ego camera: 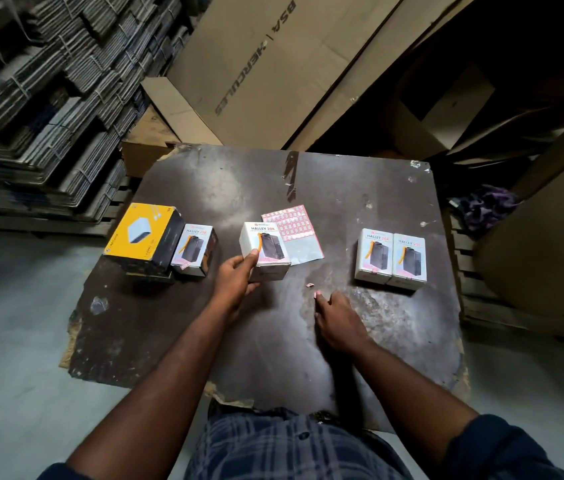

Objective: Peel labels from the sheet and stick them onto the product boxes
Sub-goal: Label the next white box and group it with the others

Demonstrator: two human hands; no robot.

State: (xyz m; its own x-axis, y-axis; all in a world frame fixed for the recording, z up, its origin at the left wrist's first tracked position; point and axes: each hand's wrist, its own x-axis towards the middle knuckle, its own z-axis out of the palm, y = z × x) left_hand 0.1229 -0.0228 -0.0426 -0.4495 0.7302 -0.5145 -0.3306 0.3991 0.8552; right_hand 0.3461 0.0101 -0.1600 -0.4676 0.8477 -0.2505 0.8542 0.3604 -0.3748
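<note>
My left hand (237, 280) grips a white "Halley 20K" product box (266, 251) by its left side at the middle of the dark board. Partly under that box, just behind and to its right, lies the red-and-white label sheet (296, 226). My right hand (337, 317) hovers low over the board to the right of the box and holds a small pink label (318, 294) at its fingertip. A tiny pink scrap (309, 285) lies on the board between the hand and the box. Two more white boxes (391, 258) stand side by side at the right.
At the left stand a yellow-and-black box (143, 237) and another white box (194, 252). The worn dark board (360, 355) lies on pallets. Bundled flat cartons (48, 98) are stacked at the back left. Large cardboard sheets (273, 64) lean behind the board.
</note>
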